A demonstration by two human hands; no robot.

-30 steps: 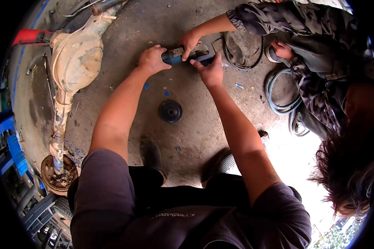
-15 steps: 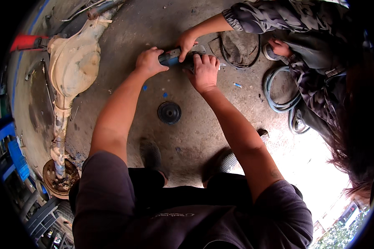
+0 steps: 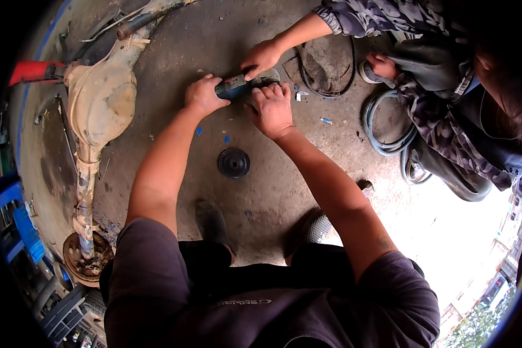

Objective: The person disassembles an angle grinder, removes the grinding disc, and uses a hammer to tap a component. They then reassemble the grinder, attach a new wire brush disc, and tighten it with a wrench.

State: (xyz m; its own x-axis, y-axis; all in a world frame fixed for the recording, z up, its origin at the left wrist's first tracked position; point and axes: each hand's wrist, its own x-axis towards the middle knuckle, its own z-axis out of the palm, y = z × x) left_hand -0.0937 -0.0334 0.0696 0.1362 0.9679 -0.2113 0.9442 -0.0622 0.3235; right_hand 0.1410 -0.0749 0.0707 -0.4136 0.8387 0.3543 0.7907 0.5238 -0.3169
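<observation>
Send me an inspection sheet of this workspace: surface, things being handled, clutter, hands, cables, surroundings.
Surface: stained concrete floor, bright at lower right.
Things: blue-and-grey power tool in hand; round black disc on the floor, apart from it.
Clutter: blue scraps; small blue-and-white object.
Hands: left hand grips the tool's near-left end; right hand over its other end, grip hidden; co-worker's hand on the tool too.
Cables: grey-blue coil and black loop, hose or cable unclear; tool connection not visible.
Surroundings: dirty axle housing, red object beside it.
</observation>
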